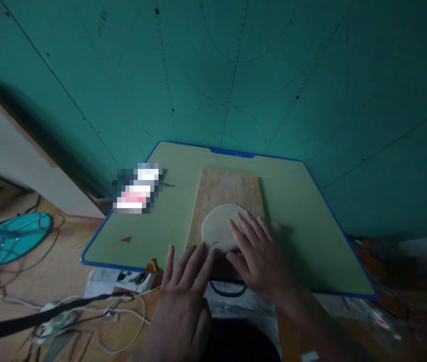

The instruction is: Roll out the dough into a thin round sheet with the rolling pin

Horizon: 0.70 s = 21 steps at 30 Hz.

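A flat, roundish pale sheet that looks like rolled dough (219, 226) lies on a wooden board (228, 186). My right hand (254, 251) rests over the sheet's right edge, fingers stretched out and spread. At the sheet's lower left is my left hand (187, 281), its fingers extended, with the tips at the near edge of the board. Whether those left fingertips press on the sheet or only on the wood I cannot tell. Neither hand grips anything. Part of the sheet's right side is hidden under my right fingers.
Beneath the board is a pale green folding table (296, 201) with a blue rim. A pixelated phone-like object (138, 188) sits at its left. Orange scraps (126, 240) lie nearby. A green wall (213, 75) rises behind. On the floor are a teal stool (28, 236) and cables (123, 311).
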Motion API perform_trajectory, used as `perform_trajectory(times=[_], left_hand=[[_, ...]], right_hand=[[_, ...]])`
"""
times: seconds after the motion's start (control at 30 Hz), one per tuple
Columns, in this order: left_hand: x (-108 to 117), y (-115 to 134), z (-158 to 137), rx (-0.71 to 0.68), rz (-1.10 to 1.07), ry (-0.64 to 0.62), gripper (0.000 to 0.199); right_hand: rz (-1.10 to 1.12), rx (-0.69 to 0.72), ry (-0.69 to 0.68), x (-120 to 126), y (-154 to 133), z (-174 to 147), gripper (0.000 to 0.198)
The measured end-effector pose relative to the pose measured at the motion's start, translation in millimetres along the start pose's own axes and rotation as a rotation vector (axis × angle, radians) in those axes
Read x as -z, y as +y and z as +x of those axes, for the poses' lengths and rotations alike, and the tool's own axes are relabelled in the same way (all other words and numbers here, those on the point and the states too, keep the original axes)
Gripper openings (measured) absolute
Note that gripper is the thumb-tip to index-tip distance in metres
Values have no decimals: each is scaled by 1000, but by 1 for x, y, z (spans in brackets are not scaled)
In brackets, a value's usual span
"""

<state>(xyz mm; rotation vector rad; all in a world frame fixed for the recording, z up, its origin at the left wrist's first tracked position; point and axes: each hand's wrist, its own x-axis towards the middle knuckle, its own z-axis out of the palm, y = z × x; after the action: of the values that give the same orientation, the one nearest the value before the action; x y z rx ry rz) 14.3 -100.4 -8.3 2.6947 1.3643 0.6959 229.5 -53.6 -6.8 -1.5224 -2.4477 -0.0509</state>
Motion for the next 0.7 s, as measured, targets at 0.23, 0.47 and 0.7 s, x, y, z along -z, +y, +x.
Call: perform_trajectory(times=[0.23,0.47,0.7], left_hand=[[-12,-18,-5,143,-3,110,68],[-30,-66,1,192,34,191,48],[-30,-20,12,-35,-71,193,46]], right_hand=[[92,85,-144,-9,-9,115,55],[132,116,-202,-24,-34,174,49],[94,129,-144,-13,0,110,47]])
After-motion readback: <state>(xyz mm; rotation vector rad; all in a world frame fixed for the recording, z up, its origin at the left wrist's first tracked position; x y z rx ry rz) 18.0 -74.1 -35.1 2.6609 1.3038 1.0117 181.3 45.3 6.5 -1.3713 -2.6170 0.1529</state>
